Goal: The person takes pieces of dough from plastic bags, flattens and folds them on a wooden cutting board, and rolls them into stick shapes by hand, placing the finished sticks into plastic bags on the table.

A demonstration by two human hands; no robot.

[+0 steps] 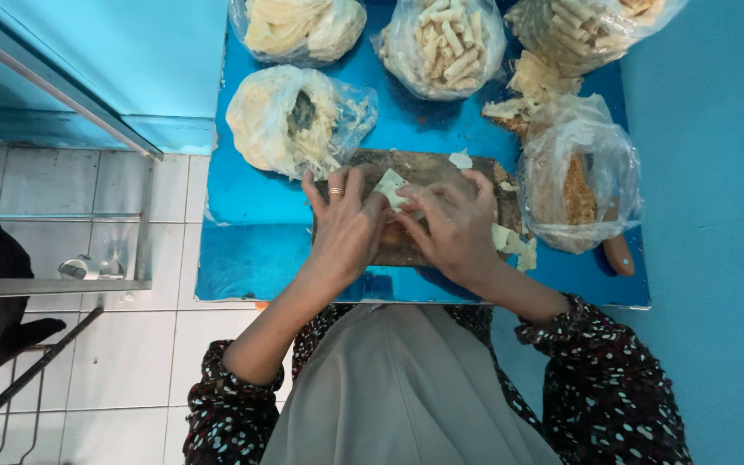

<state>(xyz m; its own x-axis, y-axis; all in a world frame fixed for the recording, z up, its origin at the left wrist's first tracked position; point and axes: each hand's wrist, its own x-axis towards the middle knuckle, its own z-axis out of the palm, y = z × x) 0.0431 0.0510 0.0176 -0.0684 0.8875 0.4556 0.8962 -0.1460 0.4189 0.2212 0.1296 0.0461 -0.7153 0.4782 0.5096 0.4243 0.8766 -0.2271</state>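
My left hand (pixel 344 226), with a ring on one finger, and my right hand (pixel 455 228) meet over a dark wooden board (pixel 424 164) on a blue table (pixel 251 250). Together they pinch a pale thin wrapper (pixel 390 187), folding it around a brownish filling that the fingers mostly hide. Small pale wrapper scraps (pixel 510 244) lie at the board's right edge.
Clear plastic bags ring the board: pale wrapper sheets (pixel 290 120), more sheets (pixel 299 26), rolled sticks (pixel 445 43), another bag of rolls (pixel 579 26), and brown crumbs (pixel 574 185). A wooden handle (pixel 619 254) lies at right. A blue wall stands right, white floor tiles left.
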